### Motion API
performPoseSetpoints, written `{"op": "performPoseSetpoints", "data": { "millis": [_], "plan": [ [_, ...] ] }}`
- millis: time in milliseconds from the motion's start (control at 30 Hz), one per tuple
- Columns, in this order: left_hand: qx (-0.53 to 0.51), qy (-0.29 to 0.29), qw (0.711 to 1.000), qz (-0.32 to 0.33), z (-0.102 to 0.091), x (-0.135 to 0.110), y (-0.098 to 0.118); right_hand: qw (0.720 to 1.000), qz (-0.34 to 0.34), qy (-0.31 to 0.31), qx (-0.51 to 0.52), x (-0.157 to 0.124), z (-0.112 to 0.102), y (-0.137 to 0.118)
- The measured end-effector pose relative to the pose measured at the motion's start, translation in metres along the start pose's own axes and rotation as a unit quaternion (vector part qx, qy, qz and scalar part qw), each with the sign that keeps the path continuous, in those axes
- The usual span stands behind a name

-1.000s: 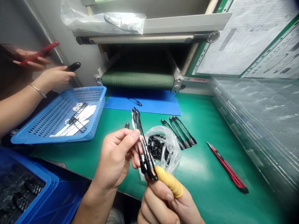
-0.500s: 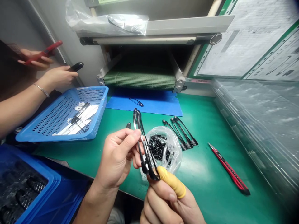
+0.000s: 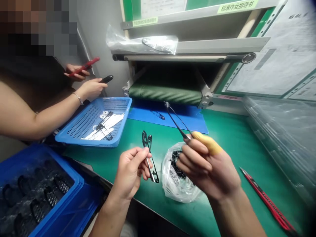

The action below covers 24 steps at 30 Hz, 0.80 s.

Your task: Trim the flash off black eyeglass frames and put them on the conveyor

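My left hand (image 3: 130, 171) pinches a small stack of thin black looped plastic strips (image 3: 148, 155), held upright over the green table. My right hand (image 3: 206, 164), with a yellow finger cot on one fingertip, is closed on a single black strip (image 3: 175, 120) that points up and left toward the conveyor. Between and below my hands lies a clear plastic bag (image 3: 177, 182) of small black parts.
A blue perforated basket (image 3: 93, 123) with white and black pieces sits at left; a blue crate (image 3: 37, 194) of black parts is lower left. A red utility knife (image 3: 268, 202) lies at right. Behind are a green conveyor belt (image 3: 165, 93), a blue mat (image 3: 170, 115) and another person's hands (image 3: 90, 84).
My right hand has pulled one strip off the stack and lifted it up and to the right. The left hand keeps the rest. The camera view shifted left and up.
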<state>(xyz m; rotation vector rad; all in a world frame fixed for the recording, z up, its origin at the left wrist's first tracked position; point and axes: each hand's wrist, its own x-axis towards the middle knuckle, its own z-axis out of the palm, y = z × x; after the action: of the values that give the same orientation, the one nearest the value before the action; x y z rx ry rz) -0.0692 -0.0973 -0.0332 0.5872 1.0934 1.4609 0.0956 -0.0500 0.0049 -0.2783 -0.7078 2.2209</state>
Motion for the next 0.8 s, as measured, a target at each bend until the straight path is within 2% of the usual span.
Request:
{"op": "performPoseSetpoints", "data": {
  "millis": [133, 267, 367, 500, 600, 700, 800],
  "plan": [
    [-0.027, 0.023, 0.999, 0.008, -0.025, -0.012, -0.007, 0.988, 0.077, -0.008, -0.131, 0.071, 0.021, -0.008],
    [-0.096, 0.029, 0.995, 0.017, -0.045, -0.026, -0.012, 0.979, 0.11, -0.005, -0.172, 0.137, 0.032, 0.009],
    [-0.117, 0.048, 0.992, 0.016, -0.052, -0.032, -0.014, 0.971, 0.131, 0.01, -0.199, 0.169, 0.034, 0.025],
    [-0.135, 0.078, 0.988, 0.023, -0.056, -0.035, -0.011, 0.968, 0.131, 0.03, -0.213, 0.187, 0.036, 0.036],
    [-0.137, 0.09, 0.986, 0.036, -0.058, -0.038, -0.009, 0.969, 0.123, 0.032, -0.211, 0.19, 0.037, 0.04],
    [-0.135, 0.107, 0.984, 0.046, -0.062, -0.038, -0.016, 0.972, 0.112, 0.021, -0.205, 0.191, 0.034, 0.045],
    [-0.134, 0.092, 0.987, -0.005, -0.067, -0.031, -0.032, 0.974, 0.107, 0.003, -0.201, 0.192, 0.029, 0.051]
  ]
}}
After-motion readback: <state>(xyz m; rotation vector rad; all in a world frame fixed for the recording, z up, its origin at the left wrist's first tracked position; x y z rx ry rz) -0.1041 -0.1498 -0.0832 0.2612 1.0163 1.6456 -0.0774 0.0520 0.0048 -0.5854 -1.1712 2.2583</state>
